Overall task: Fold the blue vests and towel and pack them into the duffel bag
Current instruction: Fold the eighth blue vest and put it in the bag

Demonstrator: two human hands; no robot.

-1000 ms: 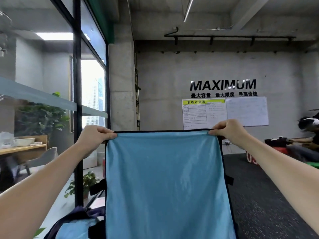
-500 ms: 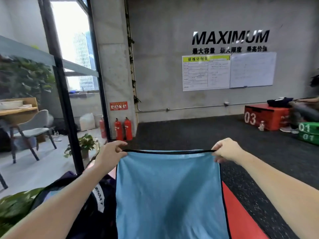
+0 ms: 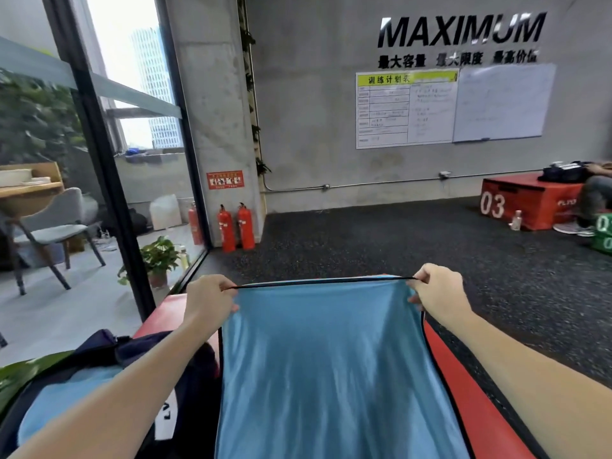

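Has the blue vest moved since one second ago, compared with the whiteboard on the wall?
Yes. The blue vest, gripped by the left hand and right hand, has gone down: its top edge was level with the whiteboard, now far below.

Up past your two hands, the grey concrete wall point(image 3: 314, 94) carries big black letters "MAXIMUM" point(image 3: 462, 29), with a line of Chinese characters beneath, blurred. Farther off to the right of your grip, the red rectangular box point(image 3: 526, 207) shows a white "03" point(image 3: 492, 205). The small red sign point(image 3: 225, 179) on the concrete pillar is too small to read.
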